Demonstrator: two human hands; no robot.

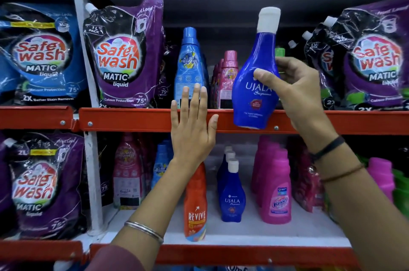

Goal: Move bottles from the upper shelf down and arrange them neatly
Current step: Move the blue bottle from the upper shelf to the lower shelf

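Head view of red steel shelving. The red front lip of the upper shelf (137,119) ran across the middle of the frame; the white lower shelf (287,229) lay below it, with bare board at its front, right of centre. A white upright post (88,98) divided the bays at left.

The right hand (294,93), right of centre, gripped a blue Ujala bottle (254,85) with a white cap: the thumb lay across the label and the fingers curled round the far side. The bottle was tilted slightly, clear of the shelf, its base overlapping the red lip in the picture.

The left hand (192,122), at centre, was flat and empty, fingers straight and close together, in front of the lip; whether it touched the lip could not be told. Its fingertips overlapped a light-blue fabric conditioner bottle (189,65) standing on the upper shelf, beside a row of pink conditioner bottles (228,80).

On the lower shelf stood a file of Ujala bottles (232,195), between an orange Revive bottle (195,206) and pink Vanish bottles (276,191). Safewash Matic pouches (124,56) filled the shelves at left and at upper right.
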